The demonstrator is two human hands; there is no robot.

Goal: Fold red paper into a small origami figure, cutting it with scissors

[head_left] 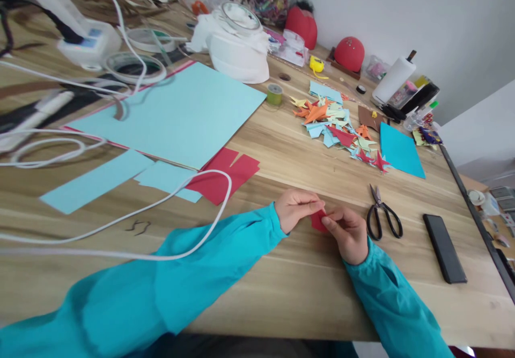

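A small folded piece of red paper (318,220) is held between my two hands, above the wooden table. My left hand (298,207) pinches its upper left edge with thumb and fingers. On the other side, the thumb and fingertips of my right hand (346,232) close on its right edge. Black-handled scissors (377,207) lie just right of my right hand, blades pointing away. Cut red paper (230,174) rests on the table to the left, beside light blue strips (96,181). Farther back is a pile of folded paper figures (333,122) in orange, red, blue and yellow.
A white cable (227,197) loops over the table and passes across my left sleeve. Large light blue sheets (177,114) lie at the left. A black phone (444,248) is at the right, with a bright blue paper square (401,150) behind the scissors.
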